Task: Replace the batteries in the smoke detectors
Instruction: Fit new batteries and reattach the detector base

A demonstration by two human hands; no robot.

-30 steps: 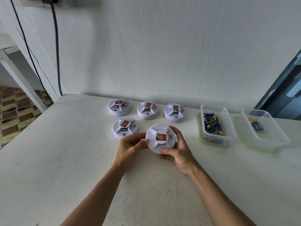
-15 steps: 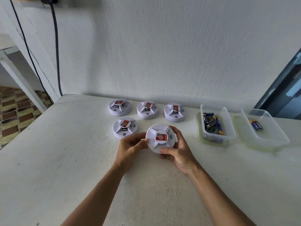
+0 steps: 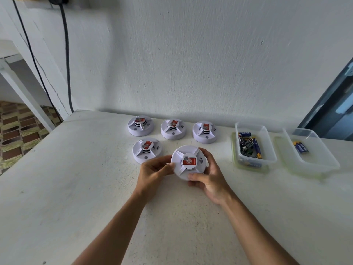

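A white round smoke detector (image 3: pixel 186 169) with a red label on top is held face up just above the table. My left hand (image 3: pixel 152 174) grips its left edge with curled fingers. My right hand (image 3: pixel 209 175) wraps its right side, thumb on the front rim. Several more identical detectors stand behind: one (image 3: pixel 146 151) just to the left, and a back row of three (image 3: pixel 140 125), (image 3: pixel 173 129), (image 3: pixel 205 131). A clear tub (image 3: pixel 266 148) to the right holds several batteries (image 3: pixel 249 145). A second clear tub (image 3: pixel 324 159) further right holds two blue batteries (image 3: pixel 300 147).
The white table (image 3: pixel 76 188) meets a white wall at the back. Its left edge drops to a patterned floor (image 3: pixel 17 134). Black cables (image 3: pixel 65 54) hang down the wall at the back left. A dark door frame (image 3: pixel 332 109) stands at the far right.
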